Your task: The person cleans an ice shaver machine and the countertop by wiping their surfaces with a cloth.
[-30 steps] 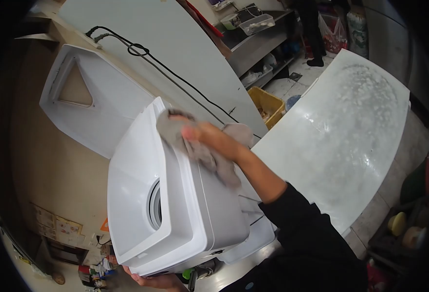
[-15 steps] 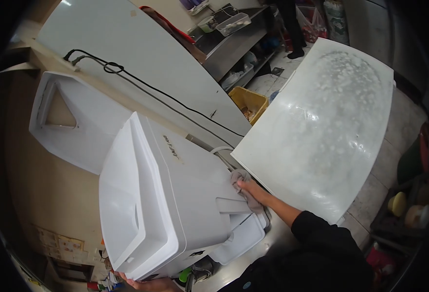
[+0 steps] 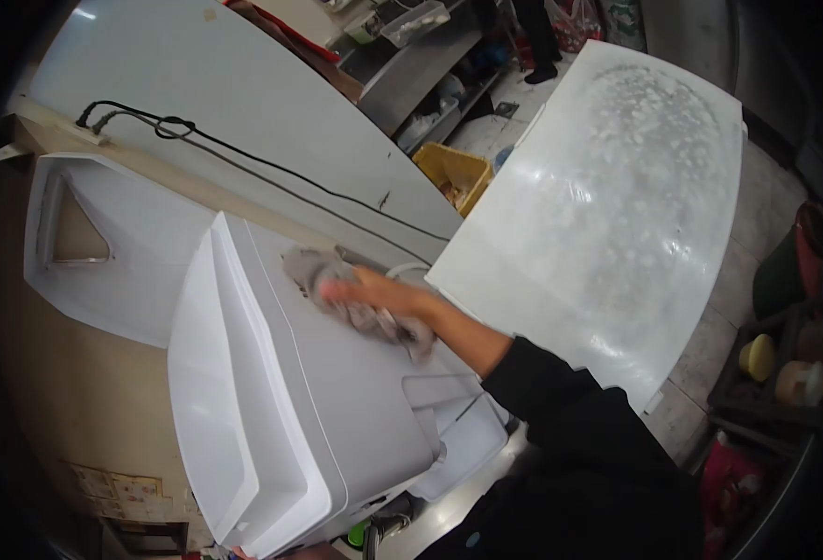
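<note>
A large white plastic appliance (image 3: 365, 392) fills the lower left, its top facing left and a tray-like part jutting out near its lower end. My right hand (image 3: 374, 291) is closed on a crumpled grey cloth (image 3: 388, 327), pressing it against the appliance's side panel near the upper edge. Dark lettering on that panel is mostly covered by the cloth. At the bottom edge of the view, my left hand (image 3: 310, 553) grips the appliance's lower corner; only a small part of it shows. A white lid with a triangular opening (image 3: 140, 247) stands beyond the appliance's top.
A white chest with a glossy, spotted top (image 3: 598, 233) stands at right. Black and grey cables (image 3: 281, 168) run along a pale panel behind the appliance. A yellow bin (image 3: 472, 173) sits on the floor. Another person's legs (image 3: 537, 42) show at the top. Crates with bowls are at far right.
My right hand has slid the grey cloth up and left along the side panel, from near the tray-like part to over the lettering. The view has shifted slightly; my left hand stays at the corner.
</note>
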{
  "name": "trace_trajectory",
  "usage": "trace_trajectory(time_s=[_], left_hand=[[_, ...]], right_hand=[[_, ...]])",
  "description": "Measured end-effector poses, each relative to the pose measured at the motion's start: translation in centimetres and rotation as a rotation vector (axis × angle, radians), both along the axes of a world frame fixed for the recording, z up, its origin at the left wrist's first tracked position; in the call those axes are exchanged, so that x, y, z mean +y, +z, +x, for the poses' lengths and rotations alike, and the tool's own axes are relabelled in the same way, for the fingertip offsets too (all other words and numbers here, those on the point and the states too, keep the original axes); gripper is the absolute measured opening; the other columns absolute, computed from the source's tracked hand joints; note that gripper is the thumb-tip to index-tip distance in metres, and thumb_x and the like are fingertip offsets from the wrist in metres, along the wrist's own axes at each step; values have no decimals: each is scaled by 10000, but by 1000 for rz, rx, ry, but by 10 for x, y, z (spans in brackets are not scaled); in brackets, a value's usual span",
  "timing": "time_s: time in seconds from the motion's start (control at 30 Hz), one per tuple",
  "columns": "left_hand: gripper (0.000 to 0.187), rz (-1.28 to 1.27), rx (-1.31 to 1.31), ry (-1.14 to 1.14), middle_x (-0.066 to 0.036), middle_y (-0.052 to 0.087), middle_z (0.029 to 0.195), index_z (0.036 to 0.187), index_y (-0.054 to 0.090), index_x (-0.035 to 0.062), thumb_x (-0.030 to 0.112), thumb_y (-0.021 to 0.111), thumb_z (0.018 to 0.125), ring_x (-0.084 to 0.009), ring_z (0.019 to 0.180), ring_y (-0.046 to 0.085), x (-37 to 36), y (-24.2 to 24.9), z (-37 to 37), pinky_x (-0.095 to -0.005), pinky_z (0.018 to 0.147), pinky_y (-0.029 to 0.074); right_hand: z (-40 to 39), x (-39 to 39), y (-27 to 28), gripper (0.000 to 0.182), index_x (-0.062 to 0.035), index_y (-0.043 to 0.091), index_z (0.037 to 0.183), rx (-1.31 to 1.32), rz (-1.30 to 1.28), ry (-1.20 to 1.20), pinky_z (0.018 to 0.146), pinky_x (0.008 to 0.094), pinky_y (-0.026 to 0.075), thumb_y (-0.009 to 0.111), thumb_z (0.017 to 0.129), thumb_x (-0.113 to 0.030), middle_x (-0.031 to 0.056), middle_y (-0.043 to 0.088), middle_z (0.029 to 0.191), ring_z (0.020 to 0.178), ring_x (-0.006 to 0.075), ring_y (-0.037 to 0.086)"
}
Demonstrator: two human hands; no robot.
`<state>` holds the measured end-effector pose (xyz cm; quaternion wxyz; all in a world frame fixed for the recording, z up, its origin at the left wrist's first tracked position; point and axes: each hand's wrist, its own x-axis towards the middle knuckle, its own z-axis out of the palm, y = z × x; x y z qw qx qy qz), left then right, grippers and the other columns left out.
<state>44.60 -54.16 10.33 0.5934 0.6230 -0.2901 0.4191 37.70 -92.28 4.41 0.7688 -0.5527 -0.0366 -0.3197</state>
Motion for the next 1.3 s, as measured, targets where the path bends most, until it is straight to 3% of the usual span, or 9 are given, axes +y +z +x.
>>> trace_trajectory(time_s=[0.2, 0.3, 0.37, 0.5, 0.57, 0.77, 1.13, 1.27, 1.3], left_hand=[[539, 76, -127, 147, -162, 502, 1126, 1149, 472, -22, 452, 301, 957, -291, 985, 507, -1, 1, 0, -465, 747, 437], [805, -41, 180, -148, -134, 469, 1211, 1194, 467, 46, 738, 292, 822, -300, 1012, 505, -17, 15, -18, -506, 845, 410], [620, 54, 109, -220, -150, 376, 1331, 1335, 368, 70, 514, 252, 918, -312, 1212, 405, -10, 13, -16, -478, 968, 388], [607, 32, 139, -214, -146, 373, 1333, 1336, 366, 72, 500, 255, 920, -310, 1212, 407, -16, 15, -20, -486, 973, 385], [607, 20, 157, -249, -145, 369, 1335, 1344, 353, 70, 495, 252, 923, -308, 1226, 393, -20, 18, -26, -481, 983, 379], [603, -18, 173, -252, -143, 371, 1326, 1345, 346, 61, 481, 252, 922, -306, 1234, 382, -21, 19, -27, -476, 992, 372], [617, -79, 179, -320, -153, 403, 1281, 1321, 384, 42, 477, 326, 888, -300, 1196, 401, -32, 24, -38, -473, 967, 371], [619, -99, 173, -298, -151, 424, 1264, 1302, 408, 35, 481, 372, 874, -287, 1185, 410, -33, 25, -41, -451, 972, 366], [617, -113, 195, -312, -152, 423, 1265, 1302, 408, 36, 480, 375, 874, -285, 1183, 412, -33, 25, -41, -445, 976, 363]], right_hand=[[-4, -11, -48, 934, -56, 389, 1331, 266, 488, 204, 958, 286, 371, 588, 702, -717, 100, 462, 1297, 1178, 163, 438], [13, 18, -144, 832, -60, 490, 1238, 197, 614, -104, 868, 255, 413, 562, 729, -714, 84, 551, 1159, 1036, 127, 509], [-30, 27, -154, 770, -44, 468, 1257, 560, 505, -63, 896, 257, 407, 525, 800, -662, 105, 554, 1164, 1069, 154, 513], [-90, 87, -136, 753, -7, 422, 1297, 695, 257, -81, 946, 341, 395, 502, 849, -607, 149, 541, 1196, 1107, 212, 511], [-106, 132, -120, 755, 33, 362, 1325, 212, 141, -378, 1037, 450, 288, 498, 873, -556, 200, 485, 1264, 1205, 278, 444], [-129, 167, -52, 783, 14, 222, 1407, -39, -72, -452, 1097, 515, 28, 514, 882, -489, 214, 291, 1424, 1361, 324, 212], [-135, 141, -163, 802, 54, 284, 1367, 561, -812, -558, 1097, 450, 196, 689, 753, -267, 246, 262, 1417, 1340, 379, 228], [-141, 144, -134, 768, 44, 281, 1375, 463, -684, -568, 1094, 424, 203, 663, 805, -302, 241, 276, 1414, 1340, 363, 239], [-148, 147, -100, 748, 33, 280, 1379, 391, -316, -402, 1093, 415, 204, 636, 833, -335, 237, 281, 1414, 1336, 354, 250]])
